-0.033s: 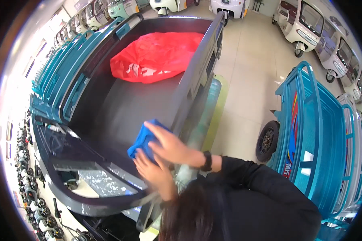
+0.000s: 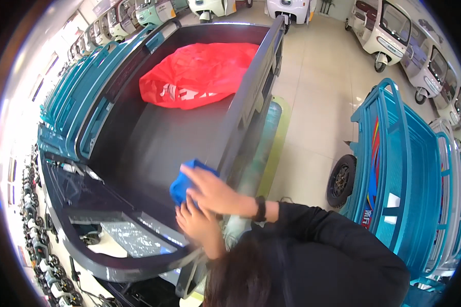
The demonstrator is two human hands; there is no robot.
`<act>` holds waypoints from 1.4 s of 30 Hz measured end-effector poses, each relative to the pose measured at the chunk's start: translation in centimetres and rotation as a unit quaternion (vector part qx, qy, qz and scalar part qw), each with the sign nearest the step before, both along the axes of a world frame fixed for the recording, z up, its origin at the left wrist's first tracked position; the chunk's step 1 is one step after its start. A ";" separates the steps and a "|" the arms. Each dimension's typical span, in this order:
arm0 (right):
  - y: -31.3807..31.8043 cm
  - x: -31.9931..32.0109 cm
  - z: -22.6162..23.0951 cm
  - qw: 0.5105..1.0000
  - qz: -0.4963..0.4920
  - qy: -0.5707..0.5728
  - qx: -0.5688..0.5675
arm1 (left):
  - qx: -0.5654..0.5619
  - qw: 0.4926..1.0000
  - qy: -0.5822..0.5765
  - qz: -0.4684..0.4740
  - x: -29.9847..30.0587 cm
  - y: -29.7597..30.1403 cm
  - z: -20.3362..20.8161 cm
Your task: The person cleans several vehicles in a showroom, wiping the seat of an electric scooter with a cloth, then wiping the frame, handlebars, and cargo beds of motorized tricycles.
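A bunched blue cloth (image 2: pixel 180 188) is held at the near end of a dark grey cargo bed (image 2: pixel 161 134), close to its right side wall. My right hand (image 2: pixel 212 192), with a black band on the wrist, grips the cloth from the right, its index finger stretched across the top. Just below it, my left hand (image 2: pixel 202 225) has bent fingers against the cloth's lower edge and partly overlaps the right hand. Some of the fingertips are hidden by the cloth and by each other. Farther up the bed lies a large crumpled red plastic sheet or bag (image 2: pixel 197 74) with white print.
The grey side wall (image 2: pixel 248 84) borders the bed on the right. A curved grey frame bar (image 2: pixel 112 271) runs along the near end. To the right stands a teal cargo tricycle (image 2: pixel 415 169) with a black wheel (image 2: pixel 341 180). Enclosed white tricycles (image 2: pixel 381 43) line the far right.
Both hands and the blue cloth have shifted slightly right and nearer to me. The cloth looks more bunched. In the picture, the red sheet sits almost where it was.
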State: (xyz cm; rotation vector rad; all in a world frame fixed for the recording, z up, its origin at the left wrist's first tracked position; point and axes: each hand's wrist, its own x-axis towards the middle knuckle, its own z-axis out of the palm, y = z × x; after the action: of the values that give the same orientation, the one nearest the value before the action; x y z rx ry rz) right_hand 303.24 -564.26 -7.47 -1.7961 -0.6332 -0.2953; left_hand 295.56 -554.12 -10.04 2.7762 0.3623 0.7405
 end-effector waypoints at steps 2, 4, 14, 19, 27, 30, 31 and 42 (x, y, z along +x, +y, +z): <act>0.8 1.8 -2.8 0.977 0.000 -0.127 -0.173 | -0.042 0.997 0.066 0.010 1.0 -0.6 0.7; -0.1 2.6 -3.8 0.976 0.033 -0.138 -0.166 | -0.034 0.992 0.116 0.030 2.1 -1.2 1.4; -10.2 13.5 -4.5 0.976 0.062 -0.175 -0.111 | 0.105 0.991 0.080 0.037 12.8 -10.3 -0.3; -19.9 23.8 -4.7 0.968 0.005 -0.235 -0.085 | 0.140 0.989 0.055 0.005 24.0 -19.3 -0.6; -31.4 37.0 -4.7 0.969 -0.058 -0.220 -0.096 | 0.186 0.982 -0.023 -0.007 38.8 -30.8 -1.2; -34.3 40.8 -4.5 0.944 -0.110 -0.272 -0.150 | 0.184 0.981 -0.053 0.011 43.2 -34.1 -1.2; -35.3 42.0 -4.7 0.944 -0.110 -0.270 -0.152 | 0.182 0.982 -0.051 0.010 44.3 -35.1 -1.3; -44.8 55.1 -5.4 0.949 -0.138 -0.254 -0.126 | 0.188 0.981 -0.042 0.005 57.4 -45.7 -1.4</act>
State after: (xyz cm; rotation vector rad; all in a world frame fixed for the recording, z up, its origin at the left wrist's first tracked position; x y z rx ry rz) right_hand 358.35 -609.07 -12.88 -2.0733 -0.8026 -0.9254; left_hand 352.98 -599.85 -11.46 3.0773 0.2411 1.0198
